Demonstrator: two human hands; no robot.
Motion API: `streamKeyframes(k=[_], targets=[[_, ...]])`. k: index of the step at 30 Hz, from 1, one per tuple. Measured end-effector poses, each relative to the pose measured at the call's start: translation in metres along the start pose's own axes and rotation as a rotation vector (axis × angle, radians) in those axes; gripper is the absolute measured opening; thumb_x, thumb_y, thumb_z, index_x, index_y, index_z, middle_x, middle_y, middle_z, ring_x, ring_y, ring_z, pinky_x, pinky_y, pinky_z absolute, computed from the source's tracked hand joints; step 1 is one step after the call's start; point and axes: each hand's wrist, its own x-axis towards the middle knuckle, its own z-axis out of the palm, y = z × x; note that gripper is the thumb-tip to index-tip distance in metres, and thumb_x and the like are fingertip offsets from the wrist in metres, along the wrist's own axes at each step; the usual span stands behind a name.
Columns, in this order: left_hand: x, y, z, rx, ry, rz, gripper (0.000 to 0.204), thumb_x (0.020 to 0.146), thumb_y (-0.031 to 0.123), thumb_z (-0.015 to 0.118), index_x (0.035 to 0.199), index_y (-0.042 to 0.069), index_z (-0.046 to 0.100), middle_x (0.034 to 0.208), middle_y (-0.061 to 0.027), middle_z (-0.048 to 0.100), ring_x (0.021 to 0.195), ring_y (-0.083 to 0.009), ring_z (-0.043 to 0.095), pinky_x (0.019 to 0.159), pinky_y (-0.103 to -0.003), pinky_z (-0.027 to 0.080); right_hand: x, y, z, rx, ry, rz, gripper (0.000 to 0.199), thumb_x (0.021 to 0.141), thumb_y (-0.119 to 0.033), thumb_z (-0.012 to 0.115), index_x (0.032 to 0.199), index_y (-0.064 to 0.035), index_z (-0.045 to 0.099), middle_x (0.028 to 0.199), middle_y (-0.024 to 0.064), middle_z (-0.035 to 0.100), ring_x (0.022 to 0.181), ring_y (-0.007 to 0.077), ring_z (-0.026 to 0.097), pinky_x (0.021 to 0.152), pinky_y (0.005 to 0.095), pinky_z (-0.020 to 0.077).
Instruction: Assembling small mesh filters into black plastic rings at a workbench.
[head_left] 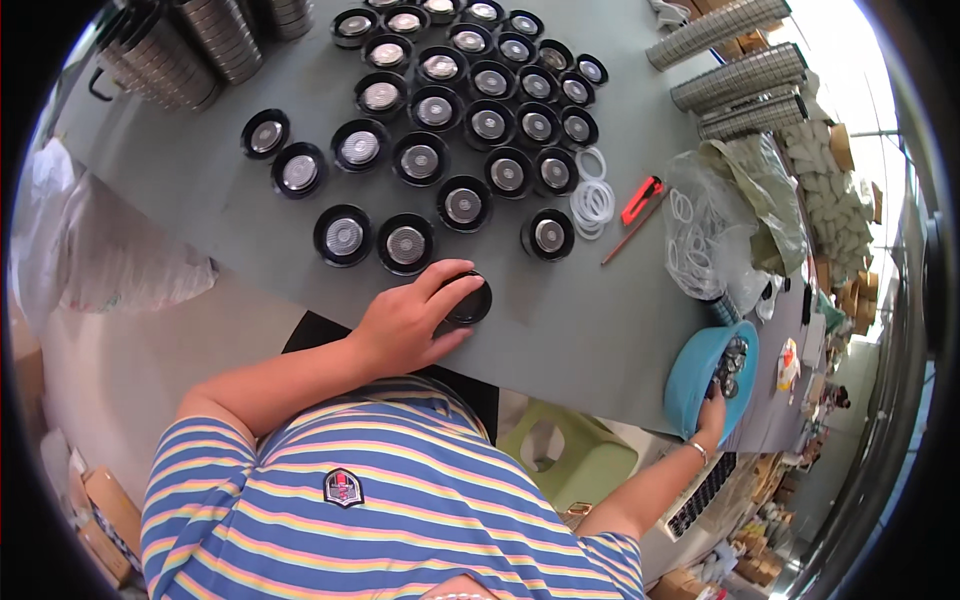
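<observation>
My left hand (408, 318) rests on the grey table (580, 330), its fingers and thumb curved round the left side of a black round cap (473, 300). Just beyond stand more black caps with silver discs in their centres, the nearest being one cap (406, 244). To the right, my right hand (710, 418) reaches over the near rim of a blue basin (690, 375). Its fingertips are among small shiny metal parts (734, 362) and are mostly hidden, so what they hold cannot be made out.
Several capped pieces spread across the far table. White rings (592, 203), a red utility knife (641, 201), a thin reddish stick (632, 230) and a clear bag (700, 235) lie at right. Stacked metal discs (215, 40) stand far left; similar stacks (740, 80) lie far right. A green stool (585, 450) is below.
</observation>
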Motion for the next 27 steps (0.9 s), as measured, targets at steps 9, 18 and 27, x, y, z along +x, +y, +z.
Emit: streamKeyframes(k=[9,18,27], targets=[[-0.007,0.000,0.002,0.035,0.030,-0.028,0.070,0.082,0.022,0.089,0.146,0.013,0.061,0.149,-0.0095,0.059,0.106,-0.0324,0.074,0.082,-0.041,0.063,-0.008,-0.121,-0.013,-0.075,0.469,0.060,0.025,0.084,-0.019,0.089,0.103,-0.0050,0.080,0.096,0.0144,0.076,0.098,0.0362,0.074,0.087,0.0488,0.0568],[-0.002,0.001,0.000,0.012,0.015,-0.003,0.066,0.086,0.023,0.086,0.146,0.014,0.060,0.150,-0.0076,0.057,0.098,-0.0326,0.076,0.080,-0.042,0.064,-0.001,-0.073,-0.006,0.038,0.356,0.104,0.022,0.087,-0.014,0.086,0.105,-0.0034,0.083,0.107,0.0181,0.079,0.094,0.0298,0.077,0.088,0.0400,0.0604],[0.000,0.001,0.002,0.045,0.033,0.020,0.065,0.086,0.023,0.088,0.145,0.013,0.062,0.148,-0.0105,0.060,0.102,-0.0332,0.076,0.081,-0.041,0.064,-0.001,-0.079,0.001,-0.247,0.027,0.092,0.025,0.091,-0.021,0.075,0.107,-0.0044,0.082,0.100,0.0193,0.081,0.095,0.0400,0.078,0.085,0.0489,0.0598]])
